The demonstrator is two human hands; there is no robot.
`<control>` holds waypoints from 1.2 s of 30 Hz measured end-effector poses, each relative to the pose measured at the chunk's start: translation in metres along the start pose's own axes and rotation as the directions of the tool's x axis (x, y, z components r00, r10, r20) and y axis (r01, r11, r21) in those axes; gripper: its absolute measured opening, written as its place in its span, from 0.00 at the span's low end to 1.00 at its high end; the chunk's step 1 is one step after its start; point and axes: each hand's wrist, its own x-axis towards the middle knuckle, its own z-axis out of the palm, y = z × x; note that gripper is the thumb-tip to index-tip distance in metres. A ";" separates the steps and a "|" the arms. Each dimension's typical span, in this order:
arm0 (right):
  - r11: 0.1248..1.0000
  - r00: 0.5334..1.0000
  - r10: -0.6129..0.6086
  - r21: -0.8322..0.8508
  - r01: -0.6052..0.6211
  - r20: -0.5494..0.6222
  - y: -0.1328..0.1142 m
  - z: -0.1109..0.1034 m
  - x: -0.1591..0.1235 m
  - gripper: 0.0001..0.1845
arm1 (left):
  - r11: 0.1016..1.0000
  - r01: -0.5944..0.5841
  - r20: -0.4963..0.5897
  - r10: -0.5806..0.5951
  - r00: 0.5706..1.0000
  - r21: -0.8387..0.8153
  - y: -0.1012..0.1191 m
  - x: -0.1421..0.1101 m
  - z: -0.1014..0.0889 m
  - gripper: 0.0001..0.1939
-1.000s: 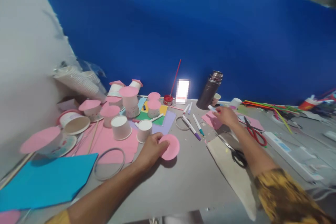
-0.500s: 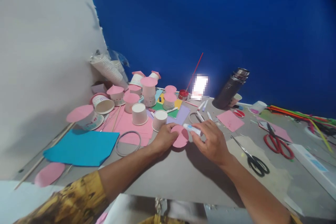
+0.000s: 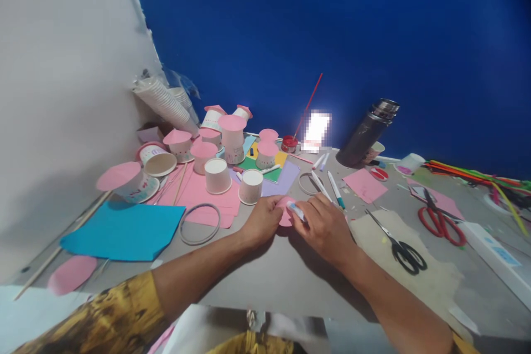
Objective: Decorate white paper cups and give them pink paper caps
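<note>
My left hand (image 3: 262,219) grips the left edge of a pink paper circle (image 3: 285,213) just above the grey table (image 3: 265,276). My right hand (image 3: 326,227) is closed round a small white and blue glue stick (image 3: 297,211), whose tip rests on the circle. The two hands almost touch over the circle, and most of it is hidden by my fingers. Two upturned white paper cups (image 3: 250,186) stand just behind my left hand.
Several paper cups with pink paper tops (image 3: 232,138) crowd the back left, on pink paper sheets (image 3: 199,193). A blue sheet (image 3: 120,230), a wire ring (image 3: 199,223), pens (image 3: 334,189), black scissors (image 3: 398,249), red scissors (image 3: 440,224) and a dark flask (image 3: 367,133) lie around.
My right hand came back from the far right of the table with the glue stick and met the left hand. The glue tip now touches the pink circle.
</note>
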 end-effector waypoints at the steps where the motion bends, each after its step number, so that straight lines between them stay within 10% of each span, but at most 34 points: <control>1: 1.000 1.000 0.010 -0.010 -0.009 0.008 0.000 0.000 -0.001 0.13 | 1.000 0.015 0.009 -0.015 1.000 -0.016 -0.001 0.000 0.000 0.07; 23: 0.949 0.985 0.173 0.270 -0.162 -0.015 0.012 -0.008 -0.005 0.06 | 0.989 -0.029 -0.131 0.048 0.990 0.143 -0.003 0.003 -0.006 0.25; 30: 0.943 0.992 0.119 0.309 -0.122 0.027 0.005 -0.002 -0.007 0.04 | 0.970 0.093 -0.110 -0.120 0.987 -0.225 -0.002 0.005 -0.004 0.32; 36: 0.963 0.994 0.104 0.252 -0.095 -0.025 0.006 0.003 -0.009 0.03 | 0.825 0.271 0.083 -0.266 0.960 -0.497 -0.003 0.004 0.000 0.16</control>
